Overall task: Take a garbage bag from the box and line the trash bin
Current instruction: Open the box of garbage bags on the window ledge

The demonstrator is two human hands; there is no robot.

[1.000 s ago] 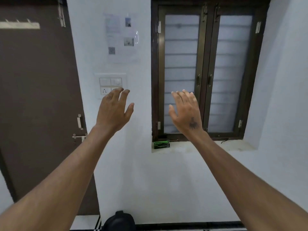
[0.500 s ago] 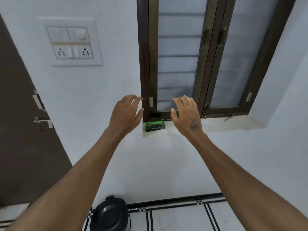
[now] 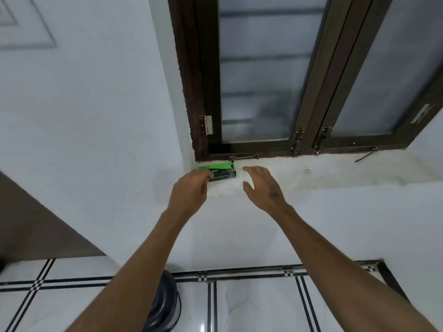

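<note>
The green box (image 3: 221,172) lies on the white window sill (image 3: 323,171), in its left corner under the dark window frame (image 3: 191,92). The left hand (image 3: 189,191) covers its left end; I cannot tell if it grips. The right hand (image 3: 262,185) is spread open just beside it, holding nothing. A black trash bin (image 3: 163,305) stands on the tiled floor (image 3: 251,307) below.

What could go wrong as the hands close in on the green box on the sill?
The box sits in the sill's left corner, so the left hand reaching from the front might push it against the wall instead of gripping it. The right hand is open beside it and could nudge it off the edge.
</note>
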